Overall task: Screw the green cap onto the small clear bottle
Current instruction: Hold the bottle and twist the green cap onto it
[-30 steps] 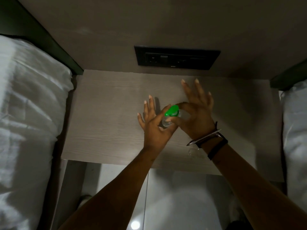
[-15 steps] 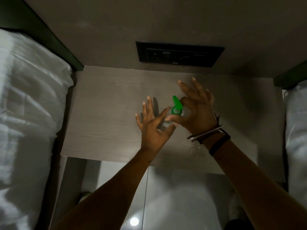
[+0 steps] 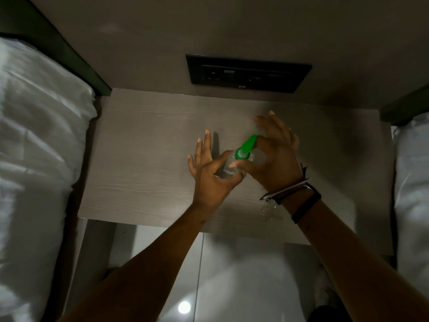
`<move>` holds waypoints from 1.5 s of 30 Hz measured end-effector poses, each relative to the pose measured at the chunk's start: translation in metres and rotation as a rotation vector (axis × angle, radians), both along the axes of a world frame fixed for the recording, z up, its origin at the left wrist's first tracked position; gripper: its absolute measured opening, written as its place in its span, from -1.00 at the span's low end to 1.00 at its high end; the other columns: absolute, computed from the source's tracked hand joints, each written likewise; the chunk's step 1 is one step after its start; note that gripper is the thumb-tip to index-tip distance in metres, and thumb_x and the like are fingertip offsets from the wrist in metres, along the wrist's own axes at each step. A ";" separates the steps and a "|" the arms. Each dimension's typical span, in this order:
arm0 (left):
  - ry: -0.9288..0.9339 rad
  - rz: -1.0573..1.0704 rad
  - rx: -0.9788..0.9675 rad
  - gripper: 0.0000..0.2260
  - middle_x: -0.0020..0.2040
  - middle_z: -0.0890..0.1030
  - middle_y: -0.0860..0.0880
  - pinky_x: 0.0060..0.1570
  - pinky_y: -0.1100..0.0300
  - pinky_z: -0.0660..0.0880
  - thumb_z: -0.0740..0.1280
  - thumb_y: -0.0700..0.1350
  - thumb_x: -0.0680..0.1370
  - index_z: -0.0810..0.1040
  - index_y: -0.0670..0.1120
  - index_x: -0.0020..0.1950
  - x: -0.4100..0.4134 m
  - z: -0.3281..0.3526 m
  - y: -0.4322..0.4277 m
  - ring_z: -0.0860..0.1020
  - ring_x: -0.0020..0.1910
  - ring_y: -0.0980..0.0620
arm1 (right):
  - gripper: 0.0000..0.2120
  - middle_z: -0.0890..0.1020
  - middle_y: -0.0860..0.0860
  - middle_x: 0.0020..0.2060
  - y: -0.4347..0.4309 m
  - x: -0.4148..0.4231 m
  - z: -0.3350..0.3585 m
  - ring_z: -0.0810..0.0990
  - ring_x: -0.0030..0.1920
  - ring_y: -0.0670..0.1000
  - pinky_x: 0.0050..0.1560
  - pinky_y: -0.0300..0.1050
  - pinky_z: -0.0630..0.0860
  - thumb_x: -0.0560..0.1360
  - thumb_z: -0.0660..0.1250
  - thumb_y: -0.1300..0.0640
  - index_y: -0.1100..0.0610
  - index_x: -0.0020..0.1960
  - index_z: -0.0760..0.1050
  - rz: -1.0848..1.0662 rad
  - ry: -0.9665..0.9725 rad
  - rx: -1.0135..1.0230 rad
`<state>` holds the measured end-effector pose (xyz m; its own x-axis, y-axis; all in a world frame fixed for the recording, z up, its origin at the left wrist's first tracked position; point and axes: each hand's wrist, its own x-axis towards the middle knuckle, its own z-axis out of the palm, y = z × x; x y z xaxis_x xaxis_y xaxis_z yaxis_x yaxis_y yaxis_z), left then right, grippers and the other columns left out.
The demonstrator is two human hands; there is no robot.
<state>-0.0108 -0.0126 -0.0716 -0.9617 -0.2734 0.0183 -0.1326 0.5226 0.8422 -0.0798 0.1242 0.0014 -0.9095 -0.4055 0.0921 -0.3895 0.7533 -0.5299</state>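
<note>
A small clear bottle stands on the wooden bedside table, mostly hidden by my fingers. On its neck sits the green cap, whose flip lid points up and to the right. My left hand grips the bottle body with thumb and index finger, the other fingers spread. My right hand pinches the green cap between thumb and index finger, its remaining fingers fanned out above.
A black socket panel is set in the wall behind the table. White bedding lies at the left and right. A small clear object rests near the table's front edge under my right wrist.
The cap's flip lid has swung from pointing straight up to pointing up and right, as my right hand turned. My left hand closed tighter on the bottle.
</note>
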 end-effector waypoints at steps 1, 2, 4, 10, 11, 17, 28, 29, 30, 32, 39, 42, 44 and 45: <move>0.006 0.002 -0.002 -0.62 0.60 0.05 -0.02 0.48 -0.15 -0.22 0.40 0.21 0.34 0.62 0.11 0.10 0.001 0.000 0.000 -0.06 0.59 -0.06 | -0.48 0.37 0.14 0.40 -0.003 0.000 0.000 0.17 0.46 0.19 0.37 0.36 0.12 0.19 0.49 -0.22 0.15 -0.07 0.55 -0.007 0.003 0.024; 0.015 0.000 -0.003 -0.62 0.59 0.06 -0.02 0.48 -0.17 -0.21 0.40 0.20 0.34 0.62 0.11 0.10 0.001 0.000 0.000 -0.05 0.59 -0.07 | -0.38 0.32 0.16 0.43 -0.006 0.000 0.000 0.15 0.47 0.19 0.38 0.35 0.10 0.15 0.50 -0.26 0.15 0.02 0.52 -0.002 -0.025 0.034; 0.021 -0.009 0.006 -0.62 0.58 0.05 0.02 0.48 -0.16 -0.20 0.42 0.19 0.34 0.60 0.12 0.12 0.002 -0.001 -0.001 -0.04 0.59 -0.08 | -0.28 0.20 0.15 0.48 -0.006 0.002 -0.002 0.07 0.50 0.19 0.43 0.34 0.05 0.17 0.49 -0.25 0.07 0.22 0.44 0.025 -0.143 -0.023; -0.014 -0.042 0.002 -0.63 0.57 0.04 0.06 0.49 -0.15 -0.20 0.56 0.04 0.34 0.63 0.05 0.11 0.000 -0.003 -0.002 -0.07 0.59 -0.02 | -0.57 0.48 0.05 0.31 -0.005 0.008 -0.003 0.27 0.42 0.13 0.34 0.25 0.21 0.23 0.53 -0.11 0.13 -0.07 0.53 -0.062 -0.040 -0.075; -0.018 -0.045 -0.006 -0.65 0.57 0.03 0.06 0.49 -0.16 -0.19 0.56 0.03 0.35 0.64 0.03 0.10 -0.001 -0.004 -0.003 -0.07 0.59 -0.03 | -0.48 0.49 0.08 0.28 -0.008 0.008 -0.004 0.32 0.38 0.14 0.30 0.26 0.26 0.18 0.54 -0.18 0.14 -0.06 0.49 -0.106 -0.001 -0.014; -0.025 -0.072 0.034 -0.59 0.56 0.03 0.09 0.49 -0.16 -0.19 0.53 0.05 0.36 0.56 0.14 0.19 -0.003 0.000 -0.008 -0.06 0.58 -0.02 | -0.43 0.14 0.11 0.51 0.002 0.008 -0.010 0.07 0.50 0.18 0.38 0.42 0.12 0.29 0.46 -0.06 0.01 0.25 0.41 0.030 -0.209 -0.122; -0.098 -0.096 0.016 -0.57 0.60 0.05 -0.01 0.47 -0.10 -0.25 0.54 0.00 0.37 0.59 0.02 0.22 -0.009 0.008 -0.010 -0.10 0.59 -0.03 | -0.79 0.44 -0.17 0.32 -0.010 0.021 -0.018 0.09 0.48 0.02 0.38 0.32 0.06 0.23 0.49 0.09 -0.07 -0.15 0.59 -0.181 -0.083 -0.153; -0.132 -0.126 0.006 -0.55 0.61 0.04 -0.01 0.46 -0.07 -0.26 0.54 -0.01 0.38 0.58 0.02 0.25 -0.011 0.009 -0.013 -0.11 0.59 -0.03 | -0.80 0.46 -0.16 0.30 -0.010 0.023 -0.016 0.11 0.48 0.02 0.37 0.33 0.08 0.23 0.48 0.08 -0.06 -0.16 0.59 -0.204 -0.082 -0.152; -0.168 -0.171 -0.003 -0.52 0.61 0.03 -0.01 0.46 -0.05 -0.25 0.54 -0.02 0.38 0.55 0.04 0.28 -0.014 0.010 -0.017 -0.12 0.59 -0.04 | -0.80 0.46 -0.13 0.31 -0.010 0.025 -0.014 0.12 0.47 0.04 0.35 0.35 0.11 0.23 0.48 0.06 -0.04 -0.16 0.59 -0.217 -0.080 -0.136; -0.236 -0.273 -0.005 -0.46 0.61 0.03 -0.03 0.47 -0.10 -0.21 0.55 -0.07 0.38 0.51 0.05 0.33 -0.021 0.013 -0.026 -0.10 0.58 -0.07 | -0.71 0.41 -0.02 0.35 -0.007 0.025 -0.011 0.14 0.47 0.11 0.33 0.41 0.16 0.23 0.50 -0.02 0.02 -0.08 0.58 -0.213 -0.082 -0.078; -0.355 -0.453 0.078 -0.38 0.61 0.03 -0.04 0.51 -0.28 -0.11 0.56 -0.11 0.35 0.43 0.12 0.35 -0.043 0.013 -0.046 -0.12 0.59 -0.09 | -0.43 0.26 0.15 0.46 0.000 0.022 0.013 0.13 0.47 0.19 0.38 0.44 0.06 0.27 0.45 -0.20 -0.03 0.21 0.46 -0.181 -0.044 -0.087; -0.333 -0.446 0.072 -0.40 0.61 0.05 -0.03 0.52 -0.27 -0.14 0.58 -0.07 0.32 0.48 0.11 0.32 -0.041 0.008 -0.046 -0.11 0.58 -0.07 | -0.79 0.37 0.09 0.41 -0.001 0.019 0.023 0.15 0.47 0.18 0.34 0.47 0.07 0.31 0.47 -0.09 0.01 -0.15 0.61 -0.141 0.064 -0.011; -0.319 -0.430 0.065 -0.42 0.60 0.05 -0.03 0.51 -0.27 -0.13 0.58 -0.05 0.32 0.47 0.17 0.28 -0.039 0.007 -0.044 -0.11 0.58 -0.07 | -0.78 0.44 0.09 0.37 -0.004 0.020 0.025 0.22 0.45 0.19 0.31 0.45 0.14 0.32 0.48 -0.09 0.06 -0.29 0.60 -0.147 0.107 0.049; -0.313 -0.414 0.056 -0.42 0.60 0.06 -0.02 0.51 -0.27 -0.12 0.58 -0.06 0.32 0.46 0.20 0.26 -0.038 0.008 -0.043 -0.10 0.58 -0.07 | -0.76 0.46 0.10 0.35 -0.006 0.021 0.026 0.25 0.43 0.20 0.30 0.44 0.17 0.33 0.47 -0.08 0.09 -0.32 0.59 -0.155 0.127 0.076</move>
<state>-0.0492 -0.0559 -0.0636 -0.9465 0.1391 -0.2911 -0.1740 0.5398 0.8236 -0.0585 0.1186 0.0275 -0.9444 -0.2721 0.1847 -0.3263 0.8455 -0.4227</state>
